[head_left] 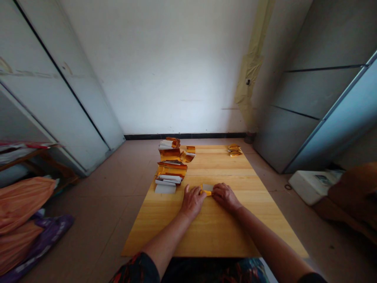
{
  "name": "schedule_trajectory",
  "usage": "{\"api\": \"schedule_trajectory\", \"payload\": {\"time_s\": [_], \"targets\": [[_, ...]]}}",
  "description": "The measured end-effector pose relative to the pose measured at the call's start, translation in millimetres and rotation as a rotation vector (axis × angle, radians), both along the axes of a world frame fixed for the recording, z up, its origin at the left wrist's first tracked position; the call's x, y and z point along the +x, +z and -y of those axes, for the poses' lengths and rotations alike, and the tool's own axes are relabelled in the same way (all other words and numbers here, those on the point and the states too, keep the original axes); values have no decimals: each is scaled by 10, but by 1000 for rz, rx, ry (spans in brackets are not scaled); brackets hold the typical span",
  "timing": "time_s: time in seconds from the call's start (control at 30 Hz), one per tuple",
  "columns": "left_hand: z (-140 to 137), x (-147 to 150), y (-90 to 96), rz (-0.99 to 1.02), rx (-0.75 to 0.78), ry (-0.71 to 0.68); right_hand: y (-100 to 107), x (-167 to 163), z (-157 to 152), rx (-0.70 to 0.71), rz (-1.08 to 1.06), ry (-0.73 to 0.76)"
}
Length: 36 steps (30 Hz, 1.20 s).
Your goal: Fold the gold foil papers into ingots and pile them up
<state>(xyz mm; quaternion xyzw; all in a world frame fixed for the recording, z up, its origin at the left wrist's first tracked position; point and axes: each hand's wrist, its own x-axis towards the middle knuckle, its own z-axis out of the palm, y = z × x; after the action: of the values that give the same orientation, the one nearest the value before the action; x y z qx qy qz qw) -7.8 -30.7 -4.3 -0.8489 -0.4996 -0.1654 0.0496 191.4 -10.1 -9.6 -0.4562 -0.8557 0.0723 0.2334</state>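
Observation:
In the head view, a small gold sheet with a pale grey-white inner side lies on the wooden table between my hands. Its near edge is curled up, showing gold. My left hand is closed on the left end of the sheet, fingers bent. From the other side, my right hand grips the right end with curled fingers. Left of my left hand lie loose stacks of gold sheets, some with the white side up. At the far right corner sit several folded gold pieces.
The wooden table stands before a white wall. Pale cabinets are at the left, near orange cloth and a purple bag. A grey cabinet and a white box stand at the right.

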Motion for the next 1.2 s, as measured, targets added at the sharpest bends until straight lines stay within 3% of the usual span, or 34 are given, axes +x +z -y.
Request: {"api": "schedule_trajectory", "payload": {"time_s": [0.57,0.9,1.2], "targets": [[58,-149,91,-59,-83,-122,71,-22,-194,-141,11,10],[39,-165,62,-8,-131,-119,216,-133,-232,-279,136,-133],[58,-132,36,-5,-120,-95,294,-213,-208,-303,234,-192]]}}
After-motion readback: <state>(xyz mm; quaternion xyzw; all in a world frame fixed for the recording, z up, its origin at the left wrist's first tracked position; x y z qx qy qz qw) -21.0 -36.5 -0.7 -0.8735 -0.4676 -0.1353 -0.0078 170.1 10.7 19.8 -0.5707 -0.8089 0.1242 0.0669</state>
